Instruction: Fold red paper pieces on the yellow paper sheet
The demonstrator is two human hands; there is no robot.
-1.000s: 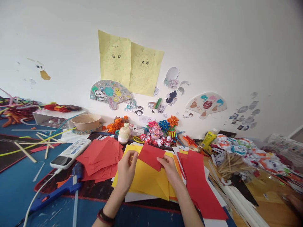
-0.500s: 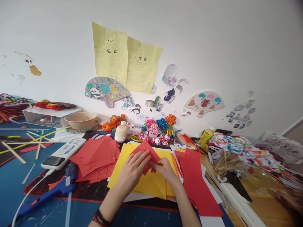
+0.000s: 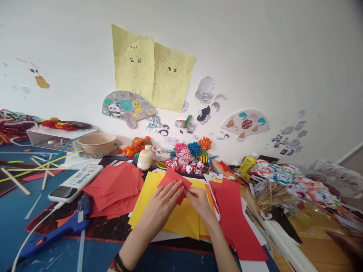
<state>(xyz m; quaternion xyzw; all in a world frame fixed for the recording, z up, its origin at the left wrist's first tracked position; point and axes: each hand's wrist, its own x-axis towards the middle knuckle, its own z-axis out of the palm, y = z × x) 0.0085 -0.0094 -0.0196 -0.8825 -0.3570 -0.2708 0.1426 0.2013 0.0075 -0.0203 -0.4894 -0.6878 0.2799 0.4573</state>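
A folded red paper piece (image 3: 173,179) lies over a stack of yellow sheets (image 3: 147,196). My left hand (image 3: 160,206) presses flat on the red paper's near edge with fingers stretched along the fold. My right hand (image 3: 200,202) pinches the same piece at its right corner. A pile of red squares (image 3: 116,187) sits just left of the yellow sheets. Long red strips (image 3: 238,219) lie to the right of my right forearm.
A blue glue gun (image 3: 56,230) and a white power strip (image 3: 75,181) lie at the left. A glue bottle (image 3: 144,158), paper flowers (image 3: 193,153), a bowl (image 3: 96,143) and wooden sticks (image 3: 272,194) stand behind. Another person's hand (image 3: 347,243) shows at the lower right.
The red piece went from an open flat sheet held up by both hands to a smaller folded shape pressed down on the yellow sheets. My left hand moved right onto it.
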